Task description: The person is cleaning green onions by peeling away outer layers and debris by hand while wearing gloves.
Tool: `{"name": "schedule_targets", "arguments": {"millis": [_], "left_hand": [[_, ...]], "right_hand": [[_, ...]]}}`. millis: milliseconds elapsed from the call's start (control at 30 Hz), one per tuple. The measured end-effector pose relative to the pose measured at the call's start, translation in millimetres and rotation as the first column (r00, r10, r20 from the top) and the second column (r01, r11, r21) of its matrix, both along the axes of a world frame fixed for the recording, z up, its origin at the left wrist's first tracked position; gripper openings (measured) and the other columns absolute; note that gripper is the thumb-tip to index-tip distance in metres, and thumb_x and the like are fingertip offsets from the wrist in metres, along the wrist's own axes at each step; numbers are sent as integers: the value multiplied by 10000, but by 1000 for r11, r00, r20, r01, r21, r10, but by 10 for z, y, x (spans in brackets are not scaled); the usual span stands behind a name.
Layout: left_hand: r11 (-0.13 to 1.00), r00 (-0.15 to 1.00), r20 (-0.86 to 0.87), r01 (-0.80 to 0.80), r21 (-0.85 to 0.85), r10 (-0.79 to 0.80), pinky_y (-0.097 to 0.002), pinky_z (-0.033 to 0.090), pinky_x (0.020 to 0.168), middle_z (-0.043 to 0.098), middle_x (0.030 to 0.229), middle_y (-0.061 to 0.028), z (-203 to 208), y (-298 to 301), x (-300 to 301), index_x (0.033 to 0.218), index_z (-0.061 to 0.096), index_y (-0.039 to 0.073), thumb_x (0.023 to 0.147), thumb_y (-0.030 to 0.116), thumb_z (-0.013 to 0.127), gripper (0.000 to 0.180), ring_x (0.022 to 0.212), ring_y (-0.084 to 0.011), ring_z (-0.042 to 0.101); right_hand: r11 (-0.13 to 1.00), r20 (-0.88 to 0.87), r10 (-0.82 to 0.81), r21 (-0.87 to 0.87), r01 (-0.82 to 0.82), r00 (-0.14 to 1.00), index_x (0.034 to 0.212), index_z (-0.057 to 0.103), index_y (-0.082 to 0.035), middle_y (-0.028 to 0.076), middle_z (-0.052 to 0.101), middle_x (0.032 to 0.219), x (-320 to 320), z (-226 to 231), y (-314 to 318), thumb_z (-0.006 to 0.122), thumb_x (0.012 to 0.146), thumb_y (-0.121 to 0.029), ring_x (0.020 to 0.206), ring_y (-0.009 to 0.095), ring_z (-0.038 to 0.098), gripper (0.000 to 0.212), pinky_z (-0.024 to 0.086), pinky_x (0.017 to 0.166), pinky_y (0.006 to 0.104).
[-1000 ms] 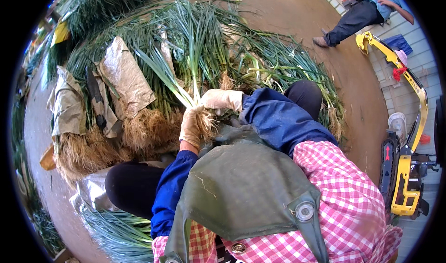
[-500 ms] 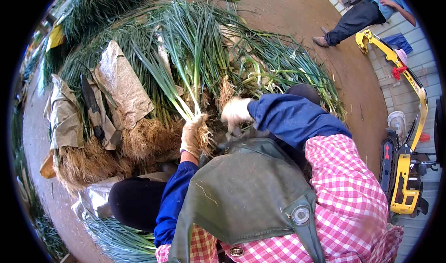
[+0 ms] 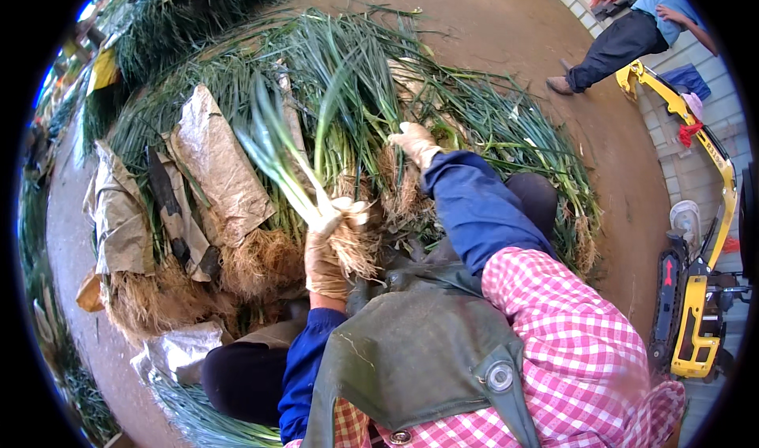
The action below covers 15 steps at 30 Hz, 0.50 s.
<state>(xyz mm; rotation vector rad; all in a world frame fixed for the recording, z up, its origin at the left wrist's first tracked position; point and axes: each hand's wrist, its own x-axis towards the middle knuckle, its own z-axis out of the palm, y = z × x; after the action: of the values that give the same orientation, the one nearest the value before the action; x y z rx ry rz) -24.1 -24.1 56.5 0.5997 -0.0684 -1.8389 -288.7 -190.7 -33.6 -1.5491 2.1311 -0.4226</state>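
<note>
My left hand (image 3: 326,262), in a tan glove, is closed round a small bunch of green onions (image 3: 296,187). Their pale stems slant up to the left, and their stringy roots (image 3: 353,246) hang out beside the fingers. Farther off and to the right, my gloved right hand (image 3: 416,143) reaches into the heap of green onions (image 3: 348,76). Its fingers look apart, at the lower stems of the heap; I make out nothing held in them. Brown root clumps (image 3: 402,187) lie just below that hand.
Brown paper-like sheets (image 3: 217,155) and a dark strip (image 3: 168,207) lie over the onions at left. More onions (image 3: 209,408) lie at lower left by a silvery sheet (image 3: 183,351). A yellow toy-like excavator (image 3: 696,321) stands right; another person (image 3: 621,45) is at upper right.
My right hand has moved away from beside the left hand, out to the heap. The left hand still holds its bunch, now tilted more to the left. The whole view has shifted slightly.
</note>
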Motion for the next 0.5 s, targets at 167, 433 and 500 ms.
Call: {"name": "schedule_targets", "arguments": {"millis": [167, 433, 500], "left_hand": [[995, 998, 61, -27, -92, 33, -295, 560, 630, 635, 936, -149, -253, -60, 120, 1269, 452, -47, 832, -10, 531, 445, 739, -219, 647], [942, 984, 102, 110, 316, -148, -324, 526, 552, 603, 727, -72, -619, 21, -77, 942, 596, 11, 880, 150, 624, 155, 645, -201, 603], [948, 997, -26, 81, 307, -77, -333, 523, 564, 589, 695, -65, -652, 65, 47, 888, 585, 30, 888, 193, 627, 169, 634, -209, 599]], "right_hand": [[992, 881, 67, -110, 64, 468, 1038, 605, 26, 42, 600, 727, -71, 708, 103, 494, 920, -171, 575, 94, 500, 255, 379, 501, 215], [923, 568, -382, 200, 328, 729, 1092, 632, -9, 91, 637, 810, 24, 252, 21, 635, 835, -452, 581, 107, 521, 512, 423, 489, 237], [938, 500, -344, 156, 308, 795, 1285, 484, 26, 144, 658, 915, 567, 234, 146, 690, 796, -444, 653, 142, 585, 710, 477, 558, 276]]}}
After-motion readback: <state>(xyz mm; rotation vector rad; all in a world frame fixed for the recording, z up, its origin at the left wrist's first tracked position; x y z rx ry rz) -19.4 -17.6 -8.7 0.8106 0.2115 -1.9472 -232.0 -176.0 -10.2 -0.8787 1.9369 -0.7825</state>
